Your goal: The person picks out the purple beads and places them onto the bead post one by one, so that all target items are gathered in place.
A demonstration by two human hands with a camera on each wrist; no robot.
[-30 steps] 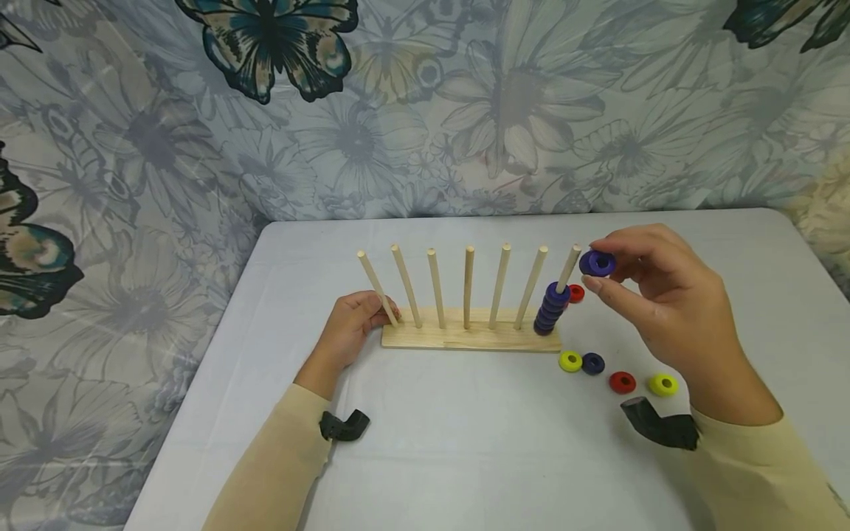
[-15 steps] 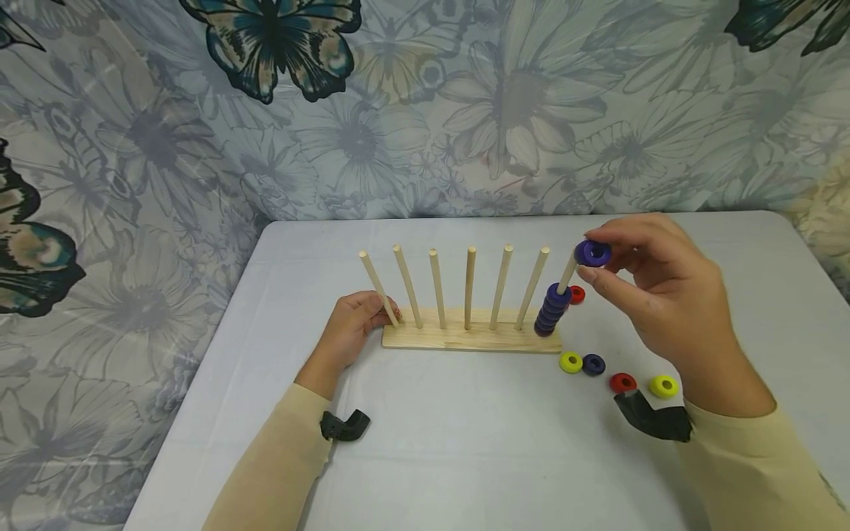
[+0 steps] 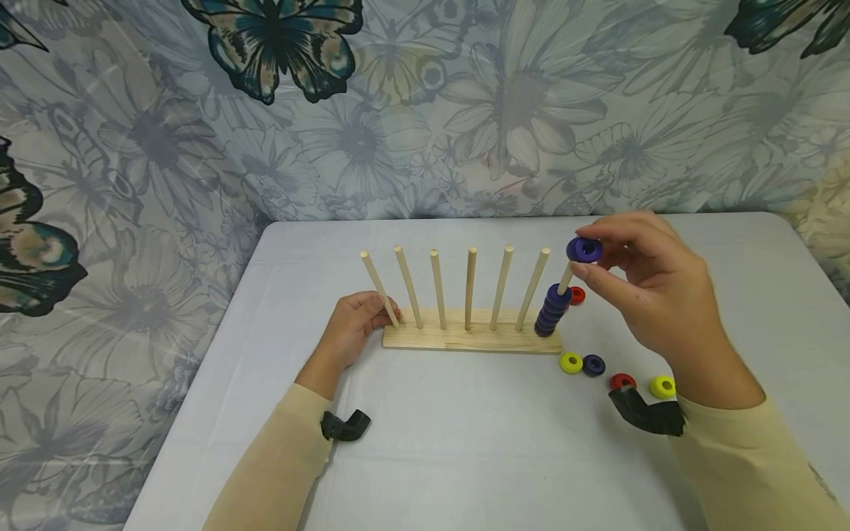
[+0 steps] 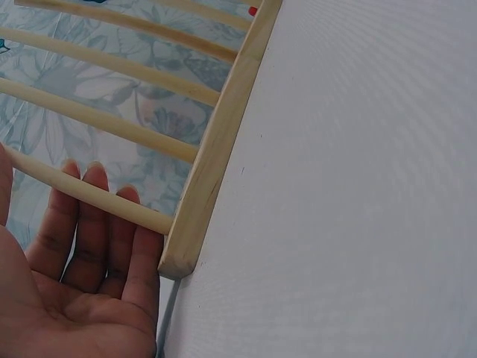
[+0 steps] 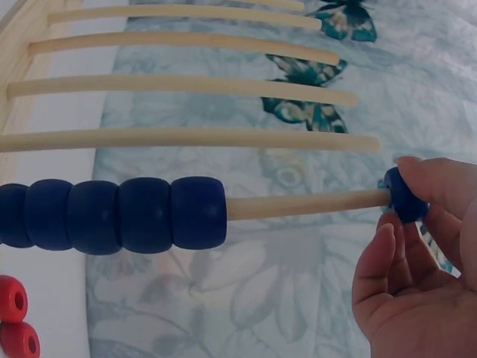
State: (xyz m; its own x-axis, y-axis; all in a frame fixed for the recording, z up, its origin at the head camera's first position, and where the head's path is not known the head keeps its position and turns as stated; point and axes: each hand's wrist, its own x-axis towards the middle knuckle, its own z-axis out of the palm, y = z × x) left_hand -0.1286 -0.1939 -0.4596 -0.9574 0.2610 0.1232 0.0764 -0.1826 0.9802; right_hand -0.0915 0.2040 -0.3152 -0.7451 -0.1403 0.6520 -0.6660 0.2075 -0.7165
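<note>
A wooden peg rack [image 3: 465, 341] with a row of upright pegs stands on the white table. My left hand [image 3: 352, 324] holds its left end, with fingers behind the outermost peg [image 4: 97, 195] in the left wrist view. Several dark blue beads [image 5: 145, 216] are stacked on the rightmost peg, whose upper part is bare. Between thumb and fingertips, my right hand [image 3: 654, 299] pinches another blue bead [image 5: 408, 198] at that peg's tip. The right wrist view shows this bead meeting the peg end; how far it sits over it is hard to tell.
Loose beads lie right of the rack: yellow [image 3: 570, 363], blue [image 3: 594, 365], red [image 3: 622, 381] and another yellow [image 3: 662, 387]. Red beads [image 5: 15, 302] lie behind the stacked peg. A black wrist mount [image 3: 647, 413] hangs over the table near the front beads.
My right hand has moved left with the blue bead, from beside the rightmost peg to its tip. The left hand has stayed at the rack's end.
</note>
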